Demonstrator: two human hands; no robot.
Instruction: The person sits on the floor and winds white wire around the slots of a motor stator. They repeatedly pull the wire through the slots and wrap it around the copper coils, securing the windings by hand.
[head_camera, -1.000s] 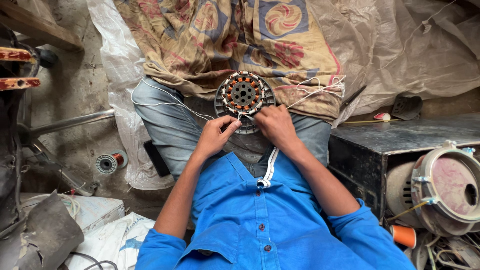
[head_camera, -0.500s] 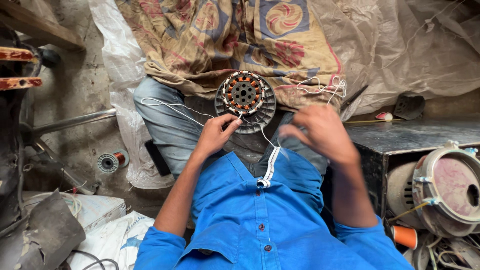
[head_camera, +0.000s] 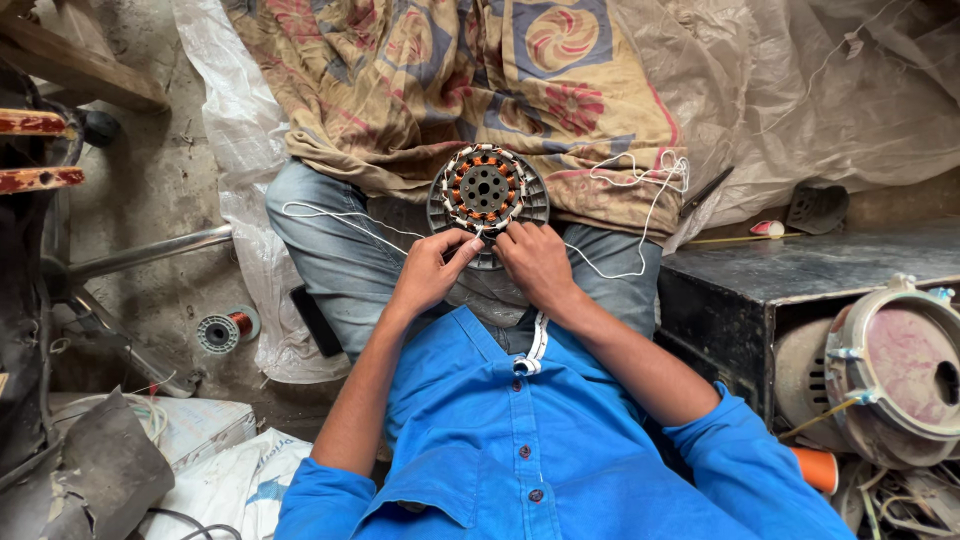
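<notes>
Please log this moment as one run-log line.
left hand: fingers on round copper-wound stator | right hand: on stator's near edge | thin white cord: trailing across lap

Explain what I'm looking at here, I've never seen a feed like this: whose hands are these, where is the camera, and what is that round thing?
The single picture comes from a camera worn on the person's head, looking down past a blue shirt to the lap. There is no machine, only two bare hands. The left hand and right hand both rest on the near edge of a round motor stator with copper coils, which sits on the knees. A white cord trails from it over a patterned cloth. On the floor to the left lies a small spool of copper wire. To the right stand a dark metal box and a round motor housing.
</notes>
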